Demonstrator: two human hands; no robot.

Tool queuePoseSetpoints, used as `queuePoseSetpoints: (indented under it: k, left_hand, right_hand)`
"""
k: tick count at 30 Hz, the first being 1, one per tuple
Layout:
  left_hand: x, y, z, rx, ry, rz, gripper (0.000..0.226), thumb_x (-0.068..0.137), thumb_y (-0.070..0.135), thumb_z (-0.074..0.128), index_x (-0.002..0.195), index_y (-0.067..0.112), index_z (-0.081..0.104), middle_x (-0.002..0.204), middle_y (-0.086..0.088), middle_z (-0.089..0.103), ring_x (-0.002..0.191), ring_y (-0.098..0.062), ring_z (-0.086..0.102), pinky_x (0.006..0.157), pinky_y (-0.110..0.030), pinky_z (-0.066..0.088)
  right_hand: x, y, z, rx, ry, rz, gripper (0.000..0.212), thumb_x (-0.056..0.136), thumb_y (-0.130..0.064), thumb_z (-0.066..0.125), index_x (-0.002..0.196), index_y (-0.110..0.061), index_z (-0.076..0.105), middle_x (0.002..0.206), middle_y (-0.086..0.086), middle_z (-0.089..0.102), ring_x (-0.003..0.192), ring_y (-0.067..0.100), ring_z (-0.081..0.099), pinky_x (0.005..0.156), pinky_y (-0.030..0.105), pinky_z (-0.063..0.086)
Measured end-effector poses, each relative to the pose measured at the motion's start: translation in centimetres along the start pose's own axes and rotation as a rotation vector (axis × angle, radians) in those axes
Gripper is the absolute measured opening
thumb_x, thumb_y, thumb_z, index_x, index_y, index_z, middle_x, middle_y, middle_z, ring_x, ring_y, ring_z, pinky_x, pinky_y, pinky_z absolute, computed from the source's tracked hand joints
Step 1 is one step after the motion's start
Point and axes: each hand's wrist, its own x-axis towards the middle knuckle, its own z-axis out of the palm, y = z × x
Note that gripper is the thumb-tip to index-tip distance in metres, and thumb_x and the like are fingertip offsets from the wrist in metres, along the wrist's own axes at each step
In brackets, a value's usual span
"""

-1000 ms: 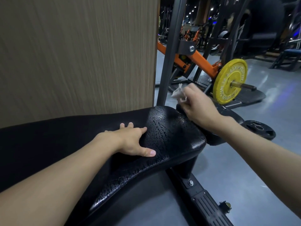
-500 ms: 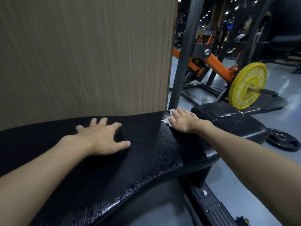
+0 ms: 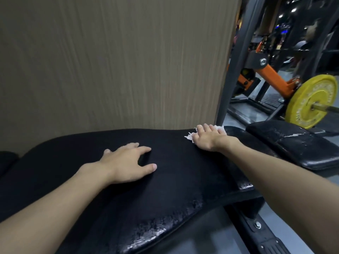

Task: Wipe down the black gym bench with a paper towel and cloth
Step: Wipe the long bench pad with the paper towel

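In the head view, the black gym bench [image 3: 183,189] lies along a wood-grain wall panel [image 3: 110,61]. A white paper towel [image 3: 221,128] is pressed flat against the pad's far edge under the right hand [image 3: 207,139], whose fingers are extended rather than curled, apparently so that a broad patch is wiped. The left hand [image 3: 126,163] is laid on the pad with fingers spread, nothing held, probably as a brace.

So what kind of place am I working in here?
Almost certainly a commercial gym. A yellow weight plate sits on a bar, an orange machine arm stands behind it, and the surface being wiped is a black padded bench.
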Motion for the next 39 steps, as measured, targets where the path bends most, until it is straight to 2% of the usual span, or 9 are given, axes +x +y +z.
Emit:
queuePoseSetpoints:
  k: [8, 12, 16, 18, 23, 25, 28, 34, 39]
  left_hand:
    - [-4.2, -9.6, -0.3, 0.03, 0.074, -0.104, 0.073, 0.082, 0.079, 0.035, 0.147, 0.047, 0.026, 0.16, 0.007, 0.02, 0.146, -0.018, 0.021, 0.108, -0.054, 0.028]
    - [-6.6, -13.5, -0.5, 0.056, 0.1, -0.153, 0.074, 0.081, 0.08, 0.033, 0.146, 0.046, 0.028, 0.157, 0.008, 0.024, 0.143, -0.018, 0.026, 0.107, -0.052, 0.03]
    - [-8.9, -16.8, -0.7, 0.13, 0.173, -0.225, 0.072, 0.082, 0.079, 0.032, 0.141, 0.038, 0.041, 0.143, 0.007, 0.038, 0.13, -0.019, 0.039, 0.096, -0.045, 0.036]
    - [-9.8, -18.1, -0.5, 0.099, 0.177, -0.236, 0.075, 0.081, 0.079, 0.033, 0.141, 0.036, 0.041, 0.14, 0.006, 0.041, 0.128, -0.019, 0.041, 0.098, -0.043, 0.038]
    - [-11.6, -19.9, -0.3, -0.064, 0.113, -0.167, 0.085, 0.08, 0.076, 0.046, 0.147, 0.024, 0.036, 0.158, 0.002, 0.025, 0.141, -0.018, 0.034, 0.111, -0.039, 0.033]
    - [-12.1, -20.1, 0.0, -0.123, 0.093, -0.173, 0.087, 0.079, 0.077, 0.049, 0.144, 0.021, 0.038, 0.157, 0.001, 0.021, 0.138, -0.018, 0.037, 0.108, -0.036, 0.037]
    - [-12.2, -20.0, 0.5, -0.05, 0.132, -0.207, 0.084, 0.076, 0.081, 0.045, 0.135, 0.02, 0.045, 0.144, 0.001, 0.03, 0.13, -0.019, 0.04, 0.1, -0.036, 0.041]
    - [-12.0, -20.4, 1.2, -0.048, 0.196, -0.284, 0.106, 0.07, 0.087, 0.044, 0.144, 0.012, 0.03, 0.139, -0.001, 0.036, 0.131, -0.019, 0.035, 0.105, -0.035, 0.037]
    - [-12.2, -20.2, 0.7, -0.033, 0.181, -0.287, 0.096, 0.069, 0.087, 0.042, 0.137, 0.019, 0.038, 0.133, 0.004, 0.04, 0.127, -0.017, 0.039, 0.102, -0.036, 0.039]
  right_hand:
    - [-0.7, -12.0, 0.9, 0.007, 0.007, -0.11, 0.064, 0.093, -0.056, 0.012, 0.141, -0.022, 0.036, 0.147, -0.002, 0.038, 0.142, 0.02, 0.026, 0.113, 0.044, 0.016]
    - [-1.1, -18.7, 1.0, -0.013, -0.004, -0.161, 0.07, 0.095, -0.055, 0.011, 0.155, -0.019, 0.017, 0.159, -0.002, 0.024, 0.149, 0.02, 0.013, 0.116, 0.044, 0.009]
    - [-1.0, -25.2, 1.3, -0.015, -0.015, -0.227, 0.071, 0.095, -0.054, 0.011, 0.157, -0.02, 0.015, 0.16, -0.003, 0.022, 0.15, 0.018, 0.009, 0.117, 0.045, 0.004]
    - [-0.9, -28.1, 1.4, -0.014, -0.032, -0.253, 0.072, 0.095, -0.055, 0.01, 0.158, -0.02, 0.013, 0.163, -0.003, 0.018, 0.151, 0.019, 0.006, 0.118, 0.046, 0.002]
    - [-1.3, -34.3, 1.5, -0.015, -0.041, -0.337, 0.07, 0.095, -0.054, 0.011, 0.157, -0.02, 0.014, 0.163, -0.001, 0.02, 0.151, 0.019, 0.009, 0.12, 0.046, 0.006]
    - [-1.6, -36.7, 1.4, -0.02, -0.043, -0.383, 0.07, 0.095, -0.054, 0.011, 0.156, -0.021, 0.017, 0.161, -0.001, 0.023, 0.15, 0.02, 0.012, 0.119, 0.047, 0.01]
    - [-2.2, -40.0, 1.6, -0.034, -0.05, -0.472, 0.068, 0.094, -0.054, 0.013, 0.155, -0.023, 0.019, 0.161, 0.0, 0.024, 0.15, 0.022, 0.014, 0.119, 0.05, 0.011]
    - [-5.0, -41.6, 1.4, -0.061, -0.098, -0.778, 0.061, 0.1, -0.052, 0.017, 0.155, -0.028, 0.018, 0.165, -0.001, 0.012, 0.153, 0.019, 0.002, 0.12, 0.052, -0.002]
    - [-7.1, -36.6, 1.1, -0.029, -0.108, -0.802, 0.059, 0.102, -0.051, 0.018, 0.157, -0.029, 0.015, 0.167, 0.001, 0.002, 0.153, 0.017, -0.004, 0.122, 0.044, -0.005]
